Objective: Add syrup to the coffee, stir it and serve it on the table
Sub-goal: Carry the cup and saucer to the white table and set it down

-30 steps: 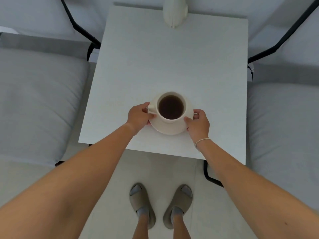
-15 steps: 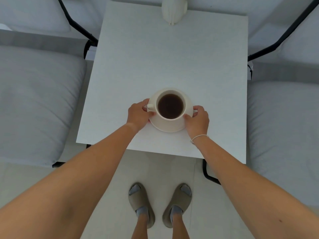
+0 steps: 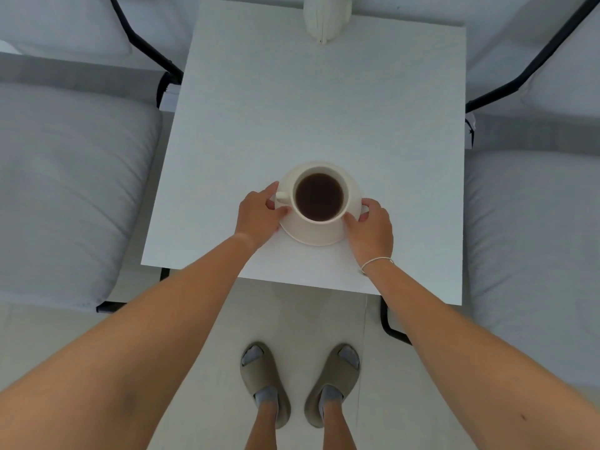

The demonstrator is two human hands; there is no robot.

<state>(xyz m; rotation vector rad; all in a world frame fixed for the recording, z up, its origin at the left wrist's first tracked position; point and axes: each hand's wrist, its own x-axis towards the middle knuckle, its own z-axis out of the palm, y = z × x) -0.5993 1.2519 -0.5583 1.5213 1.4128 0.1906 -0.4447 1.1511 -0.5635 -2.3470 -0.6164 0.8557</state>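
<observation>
1. Serving step: the white ceramic cup of dark coffee (image 3: pixel 319 197) sits on its round white saucer (image 3: pixel 316 237), near the front of the pale rectangular desk (image 3: pixel 324 102).
2. The left hand (image 3: pixel 259 216) and right hand (image 3: pixel 370 230) each pinch the saucer's rim.
3. Next move, by judgement: let go evenly without jolting the coffee.
4. Unclear: whether the saucer rests fully on the desk; the white object (image 3: pixel 326 17) at the far edge is cropped.

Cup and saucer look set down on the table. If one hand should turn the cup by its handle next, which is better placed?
Left, probably. The cup has its handle pointing toward the left hand, whose fingers already touch it. The right hand grips the saucer on the opposite side.
</observation>
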